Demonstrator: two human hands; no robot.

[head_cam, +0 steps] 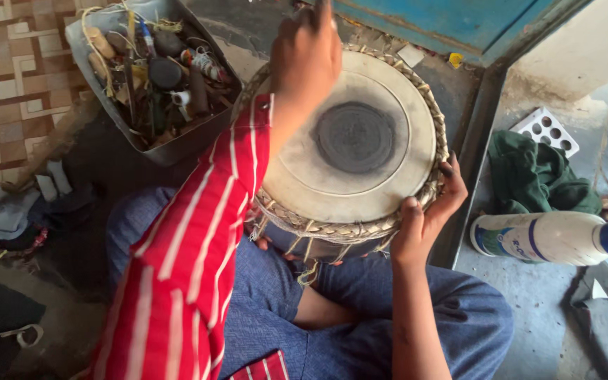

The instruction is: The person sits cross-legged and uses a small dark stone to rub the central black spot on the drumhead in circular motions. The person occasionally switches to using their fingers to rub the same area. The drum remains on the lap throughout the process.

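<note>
Grey concrete floor (529, 295), dusty, meeting patterned brown-and-cream tiles (8, 77) at upper left. On the concrete: dark metal tray (177, 144) heaped with small tools and cord; crumpled green cloth (536, 179); white perforated plastic piece (547, 130) just behind it; white bottle with blue cap (550, 238) lying on its side beside the cloth. Rags and scraps (8, 214) scattered at left. Blue door sill (445, 24) along the top.

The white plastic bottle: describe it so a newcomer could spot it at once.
Start at the drum in the person's lap, gripped by the right hand. Just right of it, the white bottle lies sideways on the grey floor, below the green cloth. Only it has a blue cap.
</note>
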